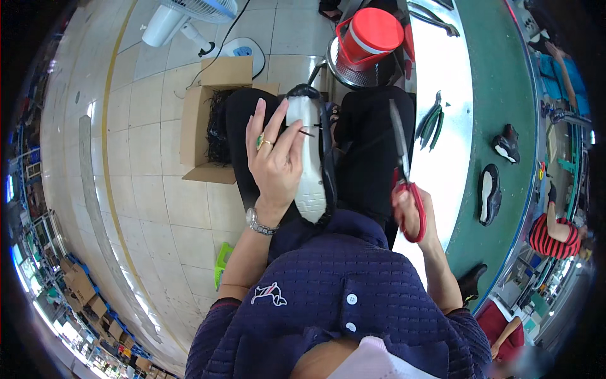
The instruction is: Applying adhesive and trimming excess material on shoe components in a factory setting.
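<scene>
A black shoe (309, 183) lies across my lap with its white sole facing up. My left hand (274, 158), wearing a ring and a watch, rests over the sole's left side. Its index finger and thumb pinch a thin dark strip (307, 132) above the sole, while the other fingers stretch out. To the right, away from the shoe, my right hand (413, 211) grips a pair of scissors (404, 170) by its red handles. The scissor blades point forward and look closed together.
Left of my legs stands an open cardboard box (194, 126) holding black scraps. A red lidded bucket (377, 31) sits on a round metal stool (341, 69) ahead. Dark-handled cutters (430, 123) lie on the metal ledge at right; several black shoes (489, 194) rest on the green belt beyond.
</scene>
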Demonstrator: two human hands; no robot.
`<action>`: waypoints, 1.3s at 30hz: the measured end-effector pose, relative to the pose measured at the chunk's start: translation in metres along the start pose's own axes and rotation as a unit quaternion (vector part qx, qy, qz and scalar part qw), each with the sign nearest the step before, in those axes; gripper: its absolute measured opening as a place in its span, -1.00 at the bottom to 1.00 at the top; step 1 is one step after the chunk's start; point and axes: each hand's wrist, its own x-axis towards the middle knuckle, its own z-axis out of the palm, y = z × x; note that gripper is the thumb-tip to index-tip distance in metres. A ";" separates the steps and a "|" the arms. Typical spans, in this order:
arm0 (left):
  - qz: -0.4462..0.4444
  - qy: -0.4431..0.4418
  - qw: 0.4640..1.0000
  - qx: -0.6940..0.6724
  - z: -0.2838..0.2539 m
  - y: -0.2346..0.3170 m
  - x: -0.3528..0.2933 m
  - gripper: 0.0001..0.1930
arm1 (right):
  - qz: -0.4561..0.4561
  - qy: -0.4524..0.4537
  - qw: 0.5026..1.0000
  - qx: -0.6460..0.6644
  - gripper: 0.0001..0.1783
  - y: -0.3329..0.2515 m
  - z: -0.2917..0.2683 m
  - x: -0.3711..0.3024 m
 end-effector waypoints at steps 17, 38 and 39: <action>-0.111 0.150 0.980 0.065 -0.071 -0.095 0.022 -0.66 | -0.103 0.422 0.844 -0.314 -0.46 0.091 -0.113 0.118; 0.158 -0.426 0.878 -0.150 0.095 0.013 0.123 -0.55 | -0.040 0.137 0.974 0.177 -0.34 -0.020 -0.116 0.097; 0.148 -0.442 0.869 -0.167 0.097 0.007 0.135 -0.55 | -0.034 0.127 0.979 0.158 -0.28 -0.026 -0.113 0.090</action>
